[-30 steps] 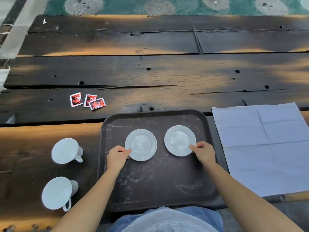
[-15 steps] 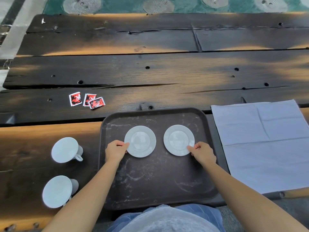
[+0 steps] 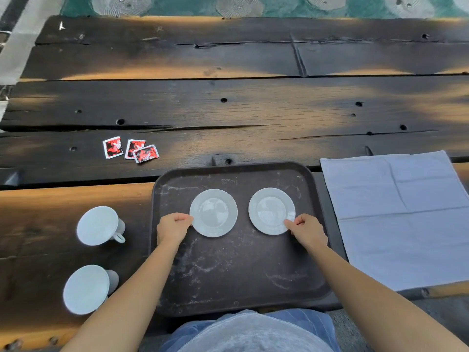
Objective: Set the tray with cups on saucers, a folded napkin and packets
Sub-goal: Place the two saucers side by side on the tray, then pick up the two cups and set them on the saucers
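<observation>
Two white saucers lie side by side on the dark tray (image 3: pixel 228 280). My left hand (image 3: pixel 172 228) pinches the near-left rim of the left saucer (image 3: pixel 214 212). My right hand (image 3: pixel 308 231) pinches the near-right rim of the right saucer (image 3: pixel 271 210). Left of the tray, two white cups rest on the wood, one farther (image 3: pixel 97 226) and one nearer (image 3: pixel 86 289). Three red packets (image 3: pixel 129 149) lie beyond the tray's left corner. A pale napkin (image 3: pixel 406 214) is spread flat to the right of the tray.
The table is made of dark weathered planks (image 3: pixel 253 110) with cracks and holes. Its near edge runs just below the tray, by my lap. A teal patterned floor (image 3: pixel 279 6) shows beyond the far edge.
Both hands have slid the saucers a little farther from me on the tray, keeping their pinch on the rims. Cups, packets and napkin have stayed put.
</observation>
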